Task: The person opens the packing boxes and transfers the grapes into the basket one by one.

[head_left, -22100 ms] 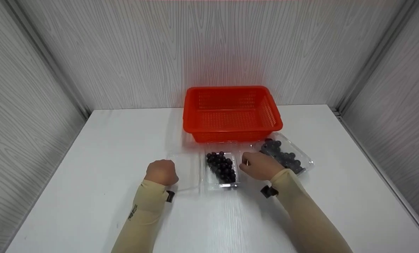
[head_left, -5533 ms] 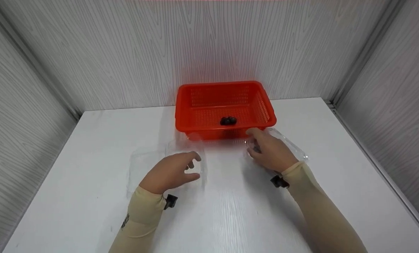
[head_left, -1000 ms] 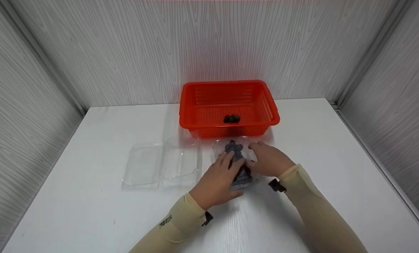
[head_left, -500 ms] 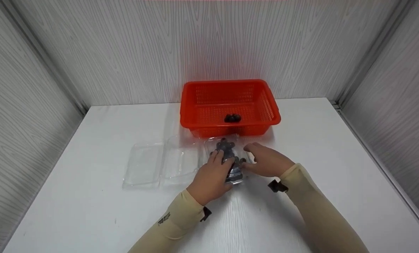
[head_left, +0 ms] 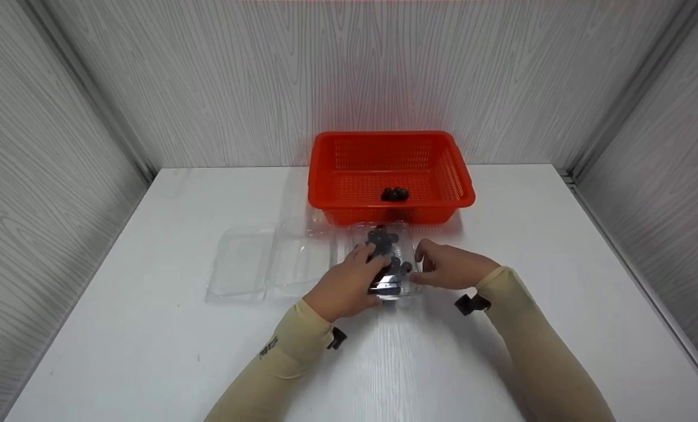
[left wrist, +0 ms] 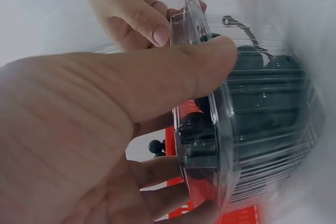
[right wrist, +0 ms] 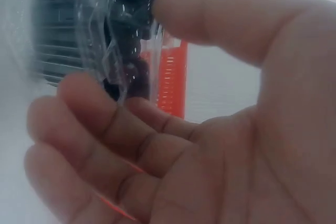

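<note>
White tabletop (head_left: 149,351) supports all items. Left hand (head_left: 346,287) grips the clear grape container (head_left: 404,237), just in front of the red basket (head_left: 349,215); right hand (head_left: 454,266) touches the container's side edge, pinching indeterminable. Opened clear tray (head_left: 305,258) lies front-left of the basket; dark grapes (head_left: 394,194) rest inside the basket.

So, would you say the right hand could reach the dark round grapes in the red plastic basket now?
Probably yes: the right hand is at the edge of the clear plastic box, close to the open-topped basket, and nothing lies over the grapes; it would just need to lift over the front rim.
</note>
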`<state>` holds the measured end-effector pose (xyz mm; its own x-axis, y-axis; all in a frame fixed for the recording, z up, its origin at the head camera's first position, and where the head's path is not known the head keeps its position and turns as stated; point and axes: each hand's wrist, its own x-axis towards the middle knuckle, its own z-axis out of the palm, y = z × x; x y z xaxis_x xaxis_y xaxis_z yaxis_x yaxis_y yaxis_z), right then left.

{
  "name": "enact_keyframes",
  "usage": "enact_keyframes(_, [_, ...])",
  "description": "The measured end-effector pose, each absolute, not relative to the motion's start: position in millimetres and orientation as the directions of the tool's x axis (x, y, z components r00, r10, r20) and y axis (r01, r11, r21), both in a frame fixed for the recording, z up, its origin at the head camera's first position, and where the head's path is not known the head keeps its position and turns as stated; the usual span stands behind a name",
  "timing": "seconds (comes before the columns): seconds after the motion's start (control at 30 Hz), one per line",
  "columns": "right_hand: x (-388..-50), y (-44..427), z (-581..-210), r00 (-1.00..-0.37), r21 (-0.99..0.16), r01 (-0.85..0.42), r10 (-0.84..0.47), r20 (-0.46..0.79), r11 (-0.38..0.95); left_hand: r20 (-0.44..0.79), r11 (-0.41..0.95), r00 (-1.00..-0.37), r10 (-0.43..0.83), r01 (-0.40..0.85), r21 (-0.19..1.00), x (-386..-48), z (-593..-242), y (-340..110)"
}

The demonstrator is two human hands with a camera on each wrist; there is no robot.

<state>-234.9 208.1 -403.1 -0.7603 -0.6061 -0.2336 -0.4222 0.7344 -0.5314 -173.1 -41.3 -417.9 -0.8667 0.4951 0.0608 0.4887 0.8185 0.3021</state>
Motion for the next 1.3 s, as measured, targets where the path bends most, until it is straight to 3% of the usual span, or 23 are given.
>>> enact_keyframes(0.23, [-233.2,212.3,-404.1,-0.75,-0.538,-0.318,-0.554,-0.361,0.781,0.06,0.819,-0.866,0.497,0.491,0.296,-170.7,-418.3,-39.6])
enact_keyframes(0.47, [-237.8,209.7,-406.3,-0.736,-0.558,-0.346,-0.587,-0.337,0.754,0.046,0.823,-0.867,0.496,0.486,0.292,-172.2,-415.3,-39.8])
enact_keyframes(0.8, [-253.3,226.4,-419.8,-0.596,-0.754,-0.263,-0.716,-0.363,0.601,0.076,0.801,-0.846,0.528,0.526,0.285,-171.9,-417.6,-42.3])
enact_keyframes(1.1, [-249.5,223.7,-423.4,-0.519,-0.732,-0.252,-0.727,-0.45,0.633,0.071,0.804,-0.849,0.524,0.52,0.289,-172.5,-420.4,-42.0])
enact_keyframes(1.3, [-249.2,222.7,-422.1,-0.518,-0.709,-0.25,-0.709,-0.478,0.66,0.064,0.802,-0.853,0.517,0.509,0.313,-174.5,-418.8,-40.8])
